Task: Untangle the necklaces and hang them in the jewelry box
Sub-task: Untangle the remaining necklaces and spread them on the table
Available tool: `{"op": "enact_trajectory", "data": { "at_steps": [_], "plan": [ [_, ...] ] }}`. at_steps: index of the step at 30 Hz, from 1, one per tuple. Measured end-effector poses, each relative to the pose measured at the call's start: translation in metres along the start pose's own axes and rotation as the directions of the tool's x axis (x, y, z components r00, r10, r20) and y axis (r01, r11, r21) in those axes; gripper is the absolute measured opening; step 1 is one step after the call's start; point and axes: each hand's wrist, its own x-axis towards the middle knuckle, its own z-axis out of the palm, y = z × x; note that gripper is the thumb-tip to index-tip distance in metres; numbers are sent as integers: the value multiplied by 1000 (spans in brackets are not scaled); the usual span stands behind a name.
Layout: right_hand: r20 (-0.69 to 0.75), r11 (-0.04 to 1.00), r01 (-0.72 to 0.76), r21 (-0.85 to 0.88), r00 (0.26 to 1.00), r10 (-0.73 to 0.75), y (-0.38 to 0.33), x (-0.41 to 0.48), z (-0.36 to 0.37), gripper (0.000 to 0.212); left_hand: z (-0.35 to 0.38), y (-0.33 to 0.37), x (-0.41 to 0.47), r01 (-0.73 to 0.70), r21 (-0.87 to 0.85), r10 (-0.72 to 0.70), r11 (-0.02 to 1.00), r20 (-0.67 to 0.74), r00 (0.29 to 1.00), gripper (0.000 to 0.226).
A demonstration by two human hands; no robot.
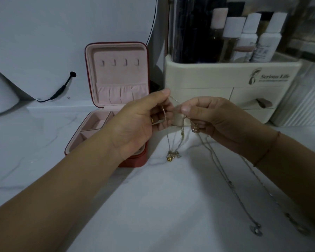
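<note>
A red jewelry box (pixel 105 73) with pink lining stands open at centre left, its lid upright with several small hooks (pixel 119 62). Just right of it I hold a tangle of thin necklaces (pixel 180 135) above the white marble top. My left hand (pixel 140 122) pinches a chain near its top. My right hand (pixel 215 119) pinches the chains a few centimetres away, a short strand stretched between the two hands. Small gold pendants (pixel 172 155) dangle below. Longer silver chains (pixel 231 182) trail down to the right, ending in pendants (pixel 256 230) on the surface.
A cream cosmetics organiser (pixel 225 82) with drawers and several bottles (pixel 247 37) stands behind my hands on the right. A round white mirror (pixel 35 42) with a black cable (pixel 62 88) leans at back left. White marble surface (pixel 153 206) lies in front.
</note>
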Motion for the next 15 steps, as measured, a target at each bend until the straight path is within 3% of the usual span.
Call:
{"op": "enact_trajectory", "data": {
  "at_steps": [4, 10, 15],
  "plan": [
    [-4, 996, 11, 94, 1000, -11, 1, 1, -2, 14, -3, 3, 1, 14, -125, -12, 992, 14, 1000, 17],
    [97, 955, 11, 296, 994, -41, -2, 1, -1, 25, -9, 7, 4, 0, -163, -10, 987, -64, 998, 21],
    [32, 913, 43, 406, 998, -61, -6, 1, -3, 29, -11, 11, 4, -14, -261, -16, 965, -111, 994, 22]
  ]
}}
